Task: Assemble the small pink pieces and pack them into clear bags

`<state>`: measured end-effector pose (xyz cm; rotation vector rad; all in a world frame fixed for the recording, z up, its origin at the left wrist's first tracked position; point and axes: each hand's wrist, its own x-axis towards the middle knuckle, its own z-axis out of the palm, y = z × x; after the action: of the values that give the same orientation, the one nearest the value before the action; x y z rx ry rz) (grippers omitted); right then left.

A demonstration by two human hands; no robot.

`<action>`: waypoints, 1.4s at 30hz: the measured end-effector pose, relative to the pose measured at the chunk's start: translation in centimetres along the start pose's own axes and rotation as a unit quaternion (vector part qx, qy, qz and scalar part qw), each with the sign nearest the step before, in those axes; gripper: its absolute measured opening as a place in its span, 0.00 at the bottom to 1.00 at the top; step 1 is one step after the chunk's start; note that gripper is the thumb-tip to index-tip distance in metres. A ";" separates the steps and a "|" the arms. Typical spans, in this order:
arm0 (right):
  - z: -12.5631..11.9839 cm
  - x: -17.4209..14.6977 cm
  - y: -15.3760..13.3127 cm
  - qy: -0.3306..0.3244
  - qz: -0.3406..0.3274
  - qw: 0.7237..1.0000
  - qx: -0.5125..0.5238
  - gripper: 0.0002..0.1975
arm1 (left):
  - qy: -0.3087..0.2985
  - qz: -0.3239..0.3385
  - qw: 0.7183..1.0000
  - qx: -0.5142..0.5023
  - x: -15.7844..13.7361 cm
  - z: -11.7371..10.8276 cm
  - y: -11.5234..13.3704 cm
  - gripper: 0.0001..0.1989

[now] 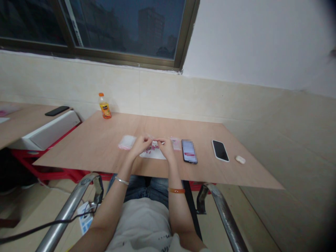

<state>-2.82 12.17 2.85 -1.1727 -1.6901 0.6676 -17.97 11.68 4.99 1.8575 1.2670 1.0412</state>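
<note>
Over a white sheet of paper on the table, my two hands meet nearly fingertip to fingertip. My left hand is closed in a pinch at the sheet's left side. Opposite it, my right hand pinches too, with thumb and forefinger close to the left fingertips. Whatever lies between the fingers is too small to make out. Small pink and dark red pieces are scattered on the paper below. A stack of clear plastic bags lies left of my left hand. Beyond my right hand is a pinkish clear bag.
A lit phone, a white-edged phone and a small white case lie to the right on the wooden table. An orange drink bottle stands at the back left. Metal armrests flank me.
</note>
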 end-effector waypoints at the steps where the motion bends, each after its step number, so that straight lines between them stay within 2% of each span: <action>1: 0.1 0.0 0.0 -0.007 0.004 1.000 -0.006 0.12 | -0.004 0.010 1.000 -0.005 0.1 0.0 -0.1 0.17; 6: 0.3 0.0 0.1 -0.053 0.005 0.999 0.010 0.11 | -0.027 0.020 0.999 -0.019 0.2 0.0 -0.4 0.20; 12: 0.2 0.1 0.1 -0.049 -0.008 0.998 0.030 0.15 | -0.040 0.035 0.998 -0.025 0.0 -0.5 -0.4 0.17; 16: 0.2 0.2 0.4 -0.038 0.003 0.999 0.033 0.18 | 0.009 0.075 0.997 0.006 -0.1 -1.0 -0.6 0.09; 18: 0.1 0.1 0.5 -0.047 0.011 0.998 0.034 0.18 | 0.042 0.103 0.993 0.046 -0.2 -1.2 -0.7 0.13; 20: 0.1 0.1 0.5 -0.058 0.016 0.998 0.034 0.18 | 0.044 0.115 0.989 0.088 -0.4 -1.5 -0.8 0.18; 25: 0.0 0.0 0.4 -0.082 0.010 0.996 0.041 0.14 | -0.036 0.118 0.984 0.132 -0.5 -1.6 -1.3 0.27; 27: 0.0 0.0 0.3 -0.076 0.012 0.996 0.047 0.13 | -0.048 0.120 0.982 0.139 -0.4 -1.3 -1.4 0.29; 30: 0.2 0.1 0.1 -0.053 0.039 0.995 0.079 0.15 | -0.021 0.122 0.979 0.163 -0.1 -0.7 -1.5 0.31; 35: 0.6 0.0 -0.6 -0.010 0.070 0.987 0.146 0.19 | 0.044 0.126 0.974 0.185 0.0 -0.4 -1.3 0.28; 38: 0.6 -0.1 -0.9 0.013 0.070 0.988 0.136 0.16 | 0.059 0.121 0.970 0.202 -0.2 -0.6 -1.3 0.27; 42: 0.4 -0.2 -0.8 0.006 0.064 0.990 0.129 0.10 | 0.051 0.100 0.969 0.219 -0.3 -0.5 -1.5 0.29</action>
<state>-3.52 11.73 3.25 -1.1019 -1.4749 0.9272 -19.13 11.95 3.92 2.3305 1.4851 1.0308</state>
